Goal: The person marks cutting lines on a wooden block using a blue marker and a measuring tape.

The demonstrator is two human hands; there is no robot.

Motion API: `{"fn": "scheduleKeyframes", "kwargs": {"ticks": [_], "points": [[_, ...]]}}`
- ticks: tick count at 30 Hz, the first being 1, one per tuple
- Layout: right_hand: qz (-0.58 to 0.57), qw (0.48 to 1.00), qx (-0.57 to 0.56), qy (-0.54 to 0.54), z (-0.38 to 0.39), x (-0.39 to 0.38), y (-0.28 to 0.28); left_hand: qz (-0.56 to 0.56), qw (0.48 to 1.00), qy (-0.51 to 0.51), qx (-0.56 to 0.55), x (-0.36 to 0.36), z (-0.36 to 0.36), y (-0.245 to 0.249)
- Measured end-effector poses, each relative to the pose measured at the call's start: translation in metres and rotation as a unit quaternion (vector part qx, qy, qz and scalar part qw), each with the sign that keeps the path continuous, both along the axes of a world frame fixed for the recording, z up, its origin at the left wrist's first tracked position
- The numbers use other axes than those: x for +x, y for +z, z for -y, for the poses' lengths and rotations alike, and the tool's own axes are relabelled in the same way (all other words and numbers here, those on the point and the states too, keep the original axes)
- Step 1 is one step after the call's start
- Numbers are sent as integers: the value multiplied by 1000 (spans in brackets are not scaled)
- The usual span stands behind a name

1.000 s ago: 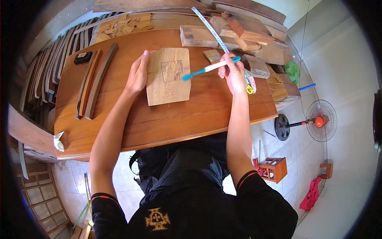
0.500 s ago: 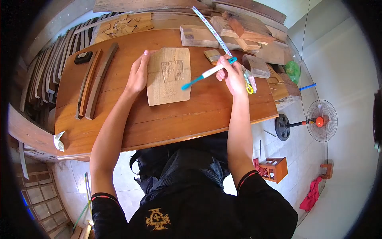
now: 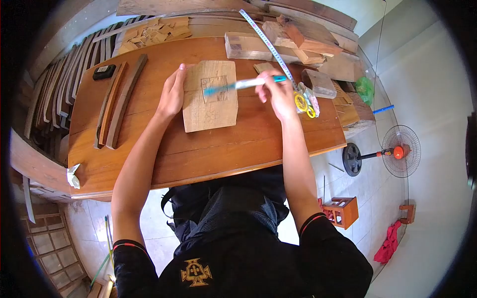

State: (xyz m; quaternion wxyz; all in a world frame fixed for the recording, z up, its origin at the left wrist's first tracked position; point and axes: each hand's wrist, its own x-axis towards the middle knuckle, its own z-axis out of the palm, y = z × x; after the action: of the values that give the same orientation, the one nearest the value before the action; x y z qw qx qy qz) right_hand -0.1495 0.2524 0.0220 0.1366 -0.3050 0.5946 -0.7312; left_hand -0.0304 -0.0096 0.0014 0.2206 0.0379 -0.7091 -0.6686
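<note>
A pale wooden block (image 3: 211,111) with a carved, patterned rectangle in its upper half and a faint flower drawing below is tilted up over the table. My left hand (image 3: 172,94) grips it along its left edge, the thumb at the top corner and the other fingers hidden behind. In my right hand (image 3: 279,97) is a white and teal toothbrush (image 3: 247,83), held by the handle end. Its teal head, blurred by motion, overlaps the carved rectangle. Just right of this hand lie yellow-handled scissors (image 3: 311,112) and a roll of yellow tape (image 3: 300,102).
On the brown table (image 3: 263,141), wooden strips (image 3: 126,102) and a black tape measure case (image 3: 104,72) lie at the left. A measuring tape blade (image 3: 268,43) stretches along the back right, near stacked wood blocks (image 3: 303,37). A fan (image 3: 399,151) stands beyond the right edge.
My right hand has moved left and slightly down, bringing the toothbrush head from the block's lower right edge up onto the carved rectangle. The left hand and block have barely shifted.
</note>
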Motion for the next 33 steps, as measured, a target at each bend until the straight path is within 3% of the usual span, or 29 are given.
{"fn": "scheduleKeyframes", "kwargs": {"ticks": [3, 7, 8, 12, 19, 23, 28, 33], "points": [[-38, 989, 88, 116, 3, 6, -1, -11, 1000, 1, -11, -3, 2, -3], [-8, 998, -61, 1, 13, 5, -4, -1, 1000, 0, -9, 1, 0, 2], [-1, 998, -57, -24, 14, 6, -3, -1, 1000, 1, -6, 0, -1, 1], [-17, 991, 75, 108, 10, 9, -4, -1, 1000, -1, 1, -1, 1, -1], [-25, 1000, 7, 4, 13, 5, -2, -12, 1000, -1, -11, -2, 1, -2], [-131, 976, 131, 114, 21, -4, 25, -2, 1000, 10, -23, 0, 3, -3], [-129, 991, 28, -17, 50, -27, 41, 3, 1000, 8, -12, 2, -1, 4], [-154, 987, 30, 18, 56, -11, -1, 19, 999, 15, -42, 4, 4, 3]]}}
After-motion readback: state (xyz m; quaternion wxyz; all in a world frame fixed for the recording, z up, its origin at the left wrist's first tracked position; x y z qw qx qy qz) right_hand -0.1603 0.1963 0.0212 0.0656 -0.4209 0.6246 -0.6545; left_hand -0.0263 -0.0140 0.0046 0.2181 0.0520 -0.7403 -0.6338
